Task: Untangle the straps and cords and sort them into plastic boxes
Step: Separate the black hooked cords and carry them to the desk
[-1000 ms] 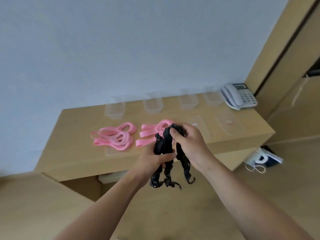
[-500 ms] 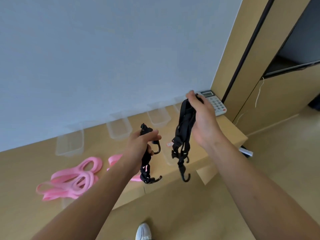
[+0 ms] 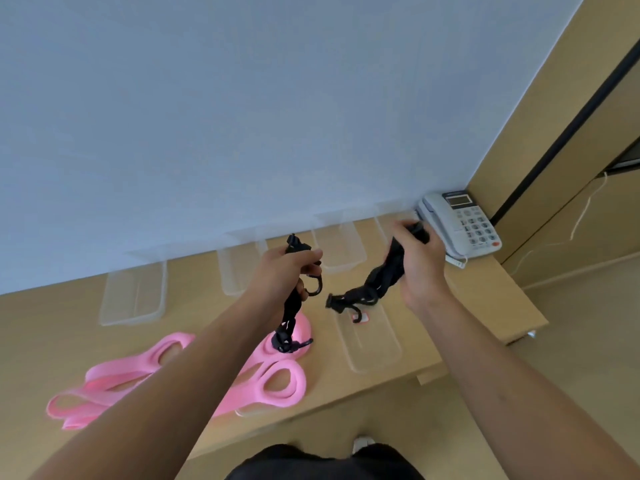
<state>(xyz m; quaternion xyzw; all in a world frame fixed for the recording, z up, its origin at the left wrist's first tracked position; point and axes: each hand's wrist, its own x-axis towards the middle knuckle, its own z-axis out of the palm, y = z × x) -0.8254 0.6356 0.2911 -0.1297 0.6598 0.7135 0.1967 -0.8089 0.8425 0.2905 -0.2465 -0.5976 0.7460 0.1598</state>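
Note:
My left hand [image 3: 285,268] is closed on one black hooked cord [image 3: 290,317] that hangs down over the pink straps [image 3: 277,375]. A bundle of black cords [image 3: 374,282] is gripped in my right hand [image 3: 420,265], its hooked ends swinging left above a flat clear lid [image 3: 372,344]. Several clear plastic boxes stand along the wall: one at the left [image 3: 133,296], one behind my left hand [image 3: 237,268], one between my hands [image 3: 341,244]. More pink straps [image 3: 104,386] lie at the left, partly hidden by my left arm.
A grey desk telephone [image 3: 460,223] sits at the desk's far right corner. The wooden desk [image 3: 485,299] ends close to my body at its front edge. A wooden panel wall rises on the right. A shoe [image 3: 362,443] shows on the floor below.
The black tangle has come apart into two parts, one in each hand. Both hands moved forward over the desk, and the right-hand bundle swung left.

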